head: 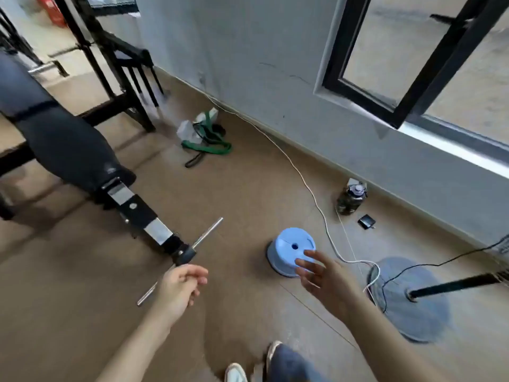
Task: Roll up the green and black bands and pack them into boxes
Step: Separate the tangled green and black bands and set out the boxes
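— Far up the brown floor, close to the edge where it meets the grey wall, lies the flat green elastic band [212, 149], heaped in loose loops and not yet rolled. The thin black band [194, 160] is tangled with it and trails one narrow loop back toward the person.

— And the boxes?

— Some crumpled white packaging [187, 130] touches the heap on its far-left side. I cannot tell whether it is a box or a bag.

— Which way from the hands?

— Ahead, and well apart from both. The green band's longest visible stretch runs crosswise, left to right. The black loop points roughly toward the left hand [180, 288]. That hand has its fingers loosely curled and holds nothing. In view it overlaps the steel crossbar [209, 230] at the foot of the black padded bench [68, 144]. The heap lies almost straight ahead of it.

— The right one?

— The right hand [321, 274] is spread wide and empty over the near rim of the round blue plastic stool [289, 249]. The bands lie ahead and off to its left, so I judge the left hand the nearer. Either way, the person likely has to step closer first.

— Anything nearby?

— A white cable [303, 183] runs over the floor to the right of the heap, past a dark bottle [351, 199] near the wall.
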Tool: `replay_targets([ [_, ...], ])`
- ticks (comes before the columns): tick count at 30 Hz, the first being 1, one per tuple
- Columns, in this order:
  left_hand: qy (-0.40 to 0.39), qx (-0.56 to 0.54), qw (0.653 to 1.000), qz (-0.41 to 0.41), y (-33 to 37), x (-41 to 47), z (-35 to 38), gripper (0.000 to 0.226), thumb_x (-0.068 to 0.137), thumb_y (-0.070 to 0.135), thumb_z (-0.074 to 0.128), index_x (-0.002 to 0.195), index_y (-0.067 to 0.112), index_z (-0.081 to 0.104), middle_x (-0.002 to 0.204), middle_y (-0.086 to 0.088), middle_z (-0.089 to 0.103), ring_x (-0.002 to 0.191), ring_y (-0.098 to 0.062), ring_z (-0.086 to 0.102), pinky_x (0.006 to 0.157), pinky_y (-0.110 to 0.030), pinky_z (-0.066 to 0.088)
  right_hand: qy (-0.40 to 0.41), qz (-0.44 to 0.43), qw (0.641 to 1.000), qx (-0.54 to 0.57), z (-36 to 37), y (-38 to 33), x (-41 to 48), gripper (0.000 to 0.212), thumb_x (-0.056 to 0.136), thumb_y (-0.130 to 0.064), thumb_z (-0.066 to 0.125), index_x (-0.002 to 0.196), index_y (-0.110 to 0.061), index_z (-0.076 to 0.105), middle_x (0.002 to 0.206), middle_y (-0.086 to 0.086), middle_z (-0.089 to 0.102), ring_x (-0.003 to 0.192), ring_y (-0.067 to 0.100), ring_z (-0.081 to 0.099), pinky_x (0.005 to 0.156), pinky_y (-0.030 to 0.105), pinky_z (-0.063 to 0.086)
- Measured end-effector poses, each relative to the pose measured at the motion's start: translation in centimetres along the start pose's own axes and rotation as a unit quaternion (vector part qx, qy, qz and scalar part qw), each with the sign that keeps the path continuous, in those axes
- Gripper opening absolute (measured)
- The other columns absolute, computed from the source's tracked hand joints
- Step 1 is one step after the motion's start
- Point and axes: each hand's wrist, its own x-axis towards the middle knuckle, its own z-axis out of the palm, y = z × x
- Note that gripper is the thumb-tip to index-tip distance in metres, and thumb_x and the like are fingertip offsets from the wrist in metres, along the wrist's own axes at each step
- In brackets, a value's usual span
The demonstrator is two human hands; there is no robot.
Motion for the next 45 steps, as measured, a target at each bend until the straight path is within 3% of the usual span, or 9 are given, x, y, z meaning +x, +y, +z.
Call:
replay_targets([
  [9, -0.035, 0.236, 0.971, -0.003, 6.2, 17.4, 1.3, 0.031, 0.089, 0.002, 0.051, 0.083, 0.028, 0.066, 0.081, 0.004, 0.069, 0.076, -0.014, 0.062, 0.064, -0.021, 0.042, -0.025, -0.057, 0.990, -0.125, 3.3, -9.9, 14.9, 0.023, 0.098, -0.018, 0.053, 0.119, -0.016, 0.061, 0.111, 0.008, 0.065, 0.105, 0.024, 0.059, 0.084, 0.035, 0.051],
  [15, -0.016, 0.405, 0.910, 0.089, 15.2, 26.9, 3.3, 0.025, 0.094, 0.013, 0.048, 0.095, 0.030, 0.067, 0.094, 0.015, 0.067, 0.088, -0.007, 0.060, 0.074, -0.020, 0.044, -0.031, -0.139, 0.855, -0.499, 6.3, -17.0, 25.1, 0.044, 0.094, -0.017, 0.056, 0.137, -0.019, 0.047, 0.130, 0.009, 0.056, 0.109, 0.023, 0.058, 0.075, 0.030, 0.048],
  [19, -0.038, 0.326, 0.944, 0.030, 20.5, 33.9, 4.6, 0.026, 0.088, 0.005, 0.050, 0.084, 0.024, 0.067, 0.075, 0.008, 0.071, 0.068, -0.013, 0.062, 0.066, -0.025, 0.048, -0.058, -0.143, 0.771, -0.618, 9.5, -21.8, 29.3, 0.041, 0.095, -0.022, 0.051, 0.136, -0.016, 0.046, 0.123, 0.007, 0.063, 0.113, 0.025, 0.059, 0.087, 0.027, 0.041],
  [23, -0.012, 0.206, 0.978, 0.017, 23.8, 43.2, 6.1, 0.032, 0.086, -0.008, 0.050, 0.074, 0.018, 0.065, 0.071, -0.003, 0.067, 0.065, -0.021, 0.058, 0.053, -0.020, 0.041, -0.009, -0.171, 0.734, -0.657, 13.0, -26.4, 34.9, 0.041, 0.094, -0.021, 0.047, 0.135, -0.019, 0.048, 0.126, 0.007, 0.061, 0.116, 0.026, 0.056, 0.091, 0.030, 0.042],
  [31, 0.057, 0.324, 0.933, 0.149, 32.4, 63.4, 7.0, 0.042, 0.096, 0.011, 0.051, 0.138, 0.013, 0.047, 0.142, -0.004, 0.046, 0.130, -0.022, 0.041, 0.107, -0.030, 0.030, -0.009, -0.261, 0.628, -0.733, 26.2, -39.1, 49.4, 0.071, 0.087, -0.048, 0.056, 0.146, -0.027, 0.023, 0.149, 0.005, 0.031, 0.134, 0.029, 0.034, 0.102, 0.043, 0.042],
  [33, 0.053, 0.259, 0.956, 0.124, 35.4, 68.6, 6.0, 0.047, 0.097, 0.018, 0.050, 0.143, 0.018, 0.040, 0.148, -0.003, 0.040, 0.136, -0.021, 0.036, 0.112, -0.035, 0.028, -0.030, -0.264, 0.647, -0.715, 30.6, -43.9, 53.2, 0.078, 0.087, -0.054, 0.055, 0.150, -0.029, 0.016, 0.156, 0.003, 0.021, 0.142, 0.028, 0.025, 0.110, 0.044, 0.035],
  [36, 0.039, 0.024, 0.998, 0.032, 40.0, 74.4, 4.5, 0.045, 0.101, 0.029, 0.044, 0.145, 0.028, 0.035, 0.152, 0.000, 0.034, 0.137, -0.017, 0.036, 0.110, -0.037, 0.033, -0.059, -0.213, 0.780, -0.586, 36.4, -50.6, 57.8, 0.080, 0.091, -0.058, 0.051, 0.154, -0.028, 0.012, 0.161, 0.001, 0.016, 0.148, 0.022, 0.018, 0.118, 0.040, 0.022],
  [41, 0.047, -0.243, 0.967, -0.066, 45.8, 82.4, 3.3, 0.043, 0.101, 0.038, 0.042, 0.142, 0.028, 0.041, 0.144, 0.001, 0.046, 0.125, -0.017, 0.047, 0.098, -0.041, 0.044, -0.111, -0.155, 0.877, -0.441, 42.8, -58.3, 65.0, 0.075, 0.093, -0.058, 0.046, 0.154, -0.028, 0.015, 0.159, -0.005, 0.023, 0.144, 0.018, 0.026, 0.112, 0.028, 0.023],
  [45, 0.109, -0.307, 0.941, -0.087, 47.3, 89.1, 3.5, 0.029, 0.100, 0.033, 0.046, 0.125, 0.023, 0.055, 0.129, -0.004, 0.059, 0.112, -0.020, 0.059, 0.086, -0.038, 0.051, -0.142, -0.031, 0.929, -0.340, 46.9, -62.4, 72.4, 0.070, 0.091, -0.065, 0.042, 0.151, -0.038, 0.020, 0.155, -0.006, 0.030, 0.134, 0.021, 0.042, 0.107, 0.045, 0.039],
])
